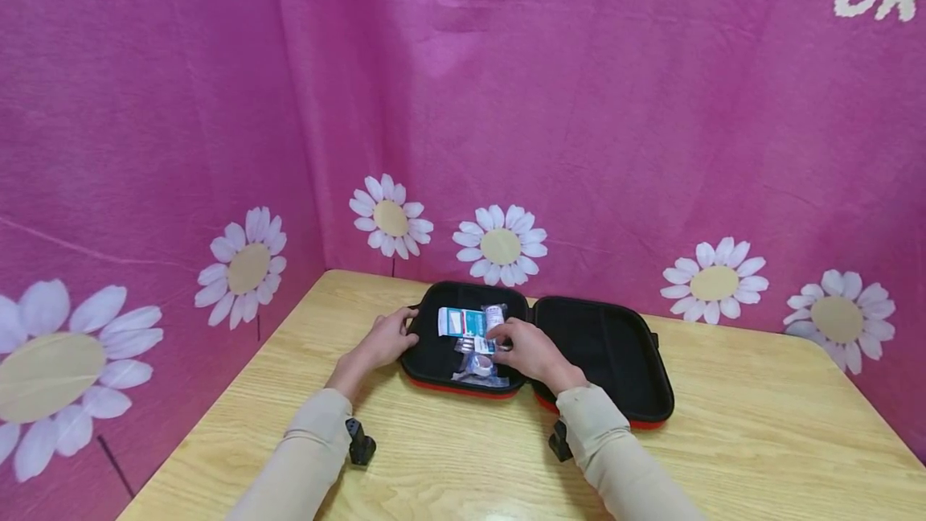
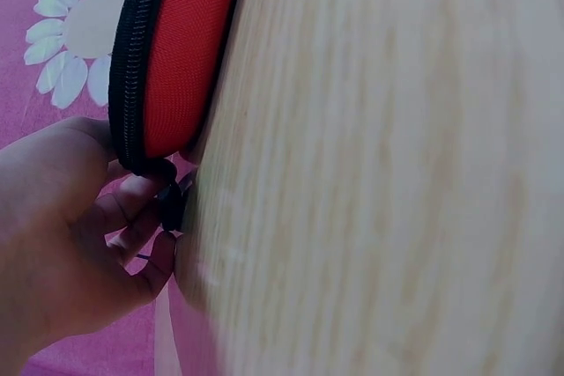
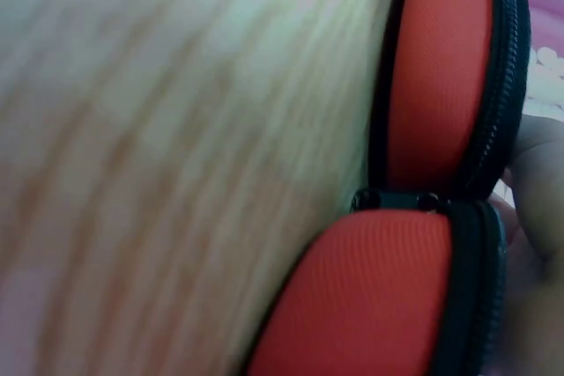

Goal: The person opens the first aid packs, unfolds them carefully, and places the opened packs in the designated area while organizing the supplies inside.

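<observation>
A zip case (image 1: pixel 427 348), black inside with a red shell (image 2: pixel 189 50), lies unfolded on the table. My left hand (image 1: pixel 387 336) grips its left rim, thumb over the edge and fingers beside a small black loop (image 2: pixel 172 204). In the left half are a blue-and-white packet (image 1: pixel 456 322), a clear-wrapped white roll (image 1: pixel 495 315) and a bagged white ring-shaped roll (image 1: pixel 481 364). My right hand (image 1: pixel 528 350) reaches over these, pinching a small white-and-blue packet (image 1: pixel 484 346) between thumb and forefinger. In the right wrist view the case wall (image 3: pixel 441 77) hides most of that hand.
The case's other half (image 1: pixel 604 352) lies unfolded to the right, black-lined. Light wood tabletop (image 1: pixel 448 449) stretches in front and to the right. Behind and at left hangs a pink cloth (image 1: pixel 593 143) with daisies, close to the table's far edge.
</observation>
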A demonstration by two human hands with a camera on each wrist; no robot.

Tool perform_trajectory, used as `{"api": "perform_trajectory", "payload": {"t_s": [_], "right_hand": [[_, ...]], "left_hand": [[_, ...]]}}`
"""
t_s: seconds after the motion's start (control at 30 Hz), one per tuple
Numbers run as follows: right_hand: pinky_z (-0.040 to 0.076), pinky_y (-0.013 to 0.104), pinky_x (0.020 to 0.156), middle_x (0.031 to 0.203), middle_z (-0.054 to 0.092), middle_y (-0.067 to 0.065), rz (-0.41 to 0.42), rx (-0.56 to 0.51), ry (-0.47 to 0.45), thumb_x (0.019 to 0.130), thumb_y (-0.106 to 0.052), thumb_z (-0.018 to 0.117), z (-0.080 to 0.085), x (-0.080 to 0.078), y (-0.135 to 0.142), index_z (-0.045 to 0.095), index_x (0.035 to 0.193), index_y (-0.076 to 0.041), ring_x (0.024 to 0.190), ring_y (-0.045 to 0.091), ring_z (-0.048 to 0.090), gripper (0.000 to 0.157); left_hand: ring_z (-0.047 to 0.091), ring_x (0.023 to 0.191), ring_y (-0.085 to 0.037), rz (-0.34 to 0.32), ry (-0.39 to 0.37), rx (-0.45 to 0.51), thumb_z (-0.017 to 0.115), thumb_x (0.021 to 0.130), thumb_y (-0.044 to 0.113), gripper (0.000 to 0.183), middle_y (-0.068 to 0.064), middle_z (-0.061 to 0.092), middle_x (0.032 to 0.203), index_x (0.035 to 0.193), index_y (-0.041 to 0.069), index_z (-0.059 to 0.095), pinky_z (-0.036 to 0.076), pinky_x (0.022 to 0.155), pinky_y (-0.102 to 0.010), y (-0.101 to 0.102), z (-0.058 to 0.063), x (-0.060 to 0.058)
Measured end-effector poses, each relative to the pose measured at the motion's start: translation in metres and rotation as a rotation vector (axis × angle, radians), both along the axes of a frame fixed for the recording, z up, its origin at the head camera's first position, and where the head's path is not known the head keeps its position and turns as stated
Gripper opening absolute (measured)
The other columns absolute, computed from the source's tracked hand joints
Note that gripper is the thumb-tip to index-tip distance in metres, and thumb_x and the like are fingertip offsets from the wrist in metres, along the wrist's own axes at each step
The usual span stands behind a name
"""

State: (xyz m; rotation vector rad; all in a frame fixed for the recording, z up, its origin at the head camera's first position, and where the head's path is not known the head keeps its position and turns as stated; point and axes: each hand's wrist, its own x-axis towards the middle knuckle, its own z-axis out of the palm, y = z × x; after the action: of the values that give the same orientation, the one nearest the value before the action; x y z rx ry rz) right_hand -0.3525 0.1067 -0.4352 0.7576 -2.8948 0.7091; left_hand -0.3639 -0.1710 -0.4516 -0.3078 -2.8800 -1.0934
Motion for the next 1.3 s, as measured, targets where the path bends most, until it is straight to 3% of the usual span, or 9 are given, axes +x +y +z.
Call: {"api": "perform_trajectory", "payload": {"t_s": [0.37, 0.7, 1.03, 1.3], "right_hand": [[0.051, 0.036, 0.078, 0.092, 0.063, 0.000, -0.035, -0.012, 0.105, 0.087, -0.013, 0.071, -0.005, 0.000, 0.001, 0.078, 0.106, -0.013, 0.082, 0.014, 0.057, 0.020], [0.052, 0.036, 0.076, 0.092, 0.070, 0.004, -0.154, -0.173, 0.207, 0.090, -0.009, 0.063, 0.005, 0.001, 0.013, 0.075, 0.102, -0.008, 0.078, 0.016, 0.057, 0.017], [0.047, 0.030, 0.067, 0.080, 0.069, 0.002, -0.152, -0.225, 0.217, 0.090, -0.007, 0.066, 0.019, 0.004, 0.038, 0.075, 0.101, -0.007, 0.070, 0.013, 0.055, 0.014], [0.052, 0.031, 0.071, 0.088, 0.074, 0.007, -0.184, -0.232, 0.193, 0.090, -0.009, 0.069, 0.027, 0.009, 0.068, 0.077, 0.101, -0.007, 0.073, 0.016, 0.057, 0.013]], "left_hand": [[0.045, 0.096, -0.025, -0.004, 0.001, 0.003, 0.063, 0.091, 0.010, 0.051, -0.005, 0.053, 0.080, 0.140, -0.001, 0.052, 0.035, 0.093, -0.039, 0.001, 0.000, 0.000], [0.045, 0.098, -0.027, -0.003, 0.003, 0.011, 0.062, 0.092, 0.010, 0.051, -0.005, 0.053, 0.080, 0.140, -0.001, 0.052, 0.036, 0.093, -0.040, 0.001, 0.000, 0.001], [0.045, 0.098, -0.026, -0.002, -0.004, -0.001, 0.062, 0.092, 0.011, 0.051, -0.006, 0.053, 0.082, 0.140, -0.001, 0.051, 0.036, 0.092, -0.039, 0.000, 0.000, 0.000], [0.045, 0.096, -0.026, -0.007, 0.010, -0.002, 0.062, 0.092, 0.011, 0.051, -0.005, 0.053, 0.080, 0.140, -0.002, 0.051, 0.036, 0.092, -0.039, 0.000, 0.000, 0.001]]}}
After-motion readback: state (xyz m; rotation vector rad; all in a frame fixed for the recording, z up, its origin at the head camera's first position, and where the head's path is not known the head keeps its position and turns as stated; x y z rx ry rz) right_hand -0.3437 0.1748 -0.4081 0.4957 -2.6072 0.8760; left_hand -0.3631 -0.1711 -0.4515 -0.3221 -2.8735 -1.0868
